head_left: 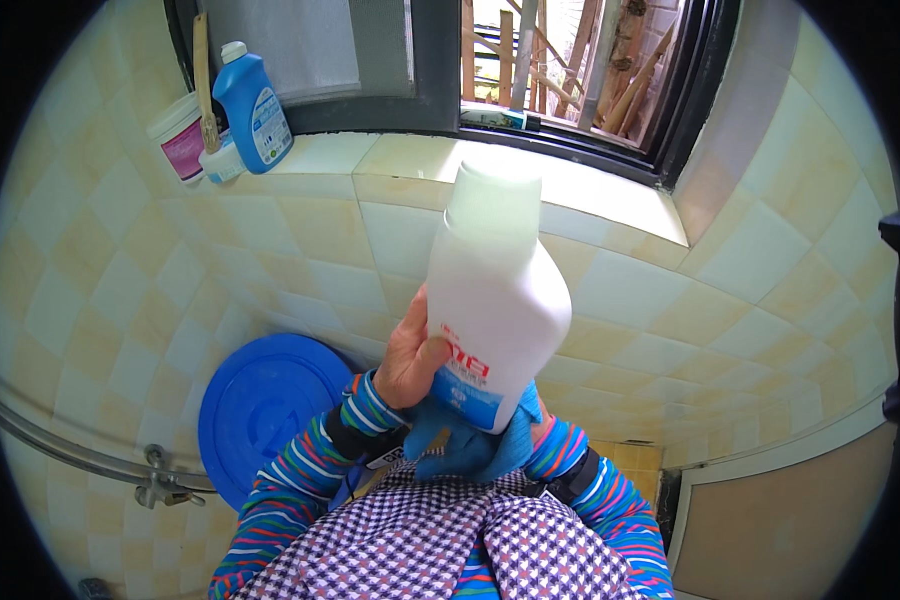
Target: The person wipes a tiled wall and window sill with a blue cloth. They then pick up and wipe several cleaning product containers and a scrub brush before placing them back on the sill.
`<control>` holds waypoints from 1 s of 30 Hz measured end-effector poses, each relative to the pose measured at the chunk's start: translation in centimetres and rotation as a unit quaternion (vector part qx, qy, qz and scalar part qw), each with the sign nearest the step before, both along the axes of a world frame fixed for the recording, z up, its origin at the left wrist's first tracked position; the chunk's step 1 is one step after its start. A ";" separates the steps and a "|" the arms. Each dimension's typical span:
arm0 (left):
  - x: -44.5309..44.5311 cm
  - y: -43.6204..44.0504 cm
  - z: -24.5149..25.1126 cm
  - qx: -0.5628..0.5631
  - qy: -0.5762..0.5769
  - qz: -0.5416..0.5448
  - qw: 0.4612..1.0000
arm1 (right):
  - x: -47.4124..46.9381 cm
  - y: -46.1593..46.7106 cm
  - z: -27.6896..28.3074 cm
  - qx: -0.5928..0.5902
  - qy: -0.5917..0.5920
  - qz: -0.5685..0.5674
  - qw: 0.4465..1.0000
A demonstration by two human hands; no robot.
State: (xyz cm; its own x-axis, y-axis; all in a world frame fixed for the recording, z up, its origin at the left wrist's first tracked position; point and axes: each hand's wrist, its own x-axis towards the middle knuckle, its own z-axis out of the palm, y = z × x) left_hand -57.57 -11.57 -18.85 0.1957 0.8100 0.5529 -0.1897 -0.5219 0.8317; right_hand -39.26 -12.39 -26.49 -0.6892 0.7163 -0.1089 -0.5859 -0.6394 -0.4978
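A large white plastic bottle (499, 300) with a pale cap, red writing and a blue label area stands tilted in front of me. My left hand (414, 356) grips its left side, thumb across the front. Under and behind the bottle's base hangs a blue cloth (472, 450). My right hand (544, 421) is mostly hidden behind the cloth and the bottle; only a bit near the wrist shows, beside the cloth's right edge, so its fingers cannot be made out.
On the tiled window sill (405, 154) stand a blue bottle (253, 112), a white-and-pink tub (180, 139), a small jar (223, 161) and a wooden-handled brush (204, 82). A tube (495, 116) lies by the window. Lower left are a blue round lid (270, 412) and a wall tap (157, 480).
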 end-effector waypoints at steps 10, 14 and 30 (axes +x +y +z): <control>3.6 -0.5 3.6 0.061 0.061 0.121 0.989 | 0.6 1.2 7.1 0.140 -0.077 -0.310 0.937; 5.8 0.3 5.6 -0.023 0.052 0.141 0.988 | 0.5 1.3 6.5 0.232 -0.161 -0.414 0.865; 14.5 16.2 16.9 0.082 -0.001 -0.066 0.994 | 9.1 -1.9 2.2 0.206 -0.262 -0.411 0.848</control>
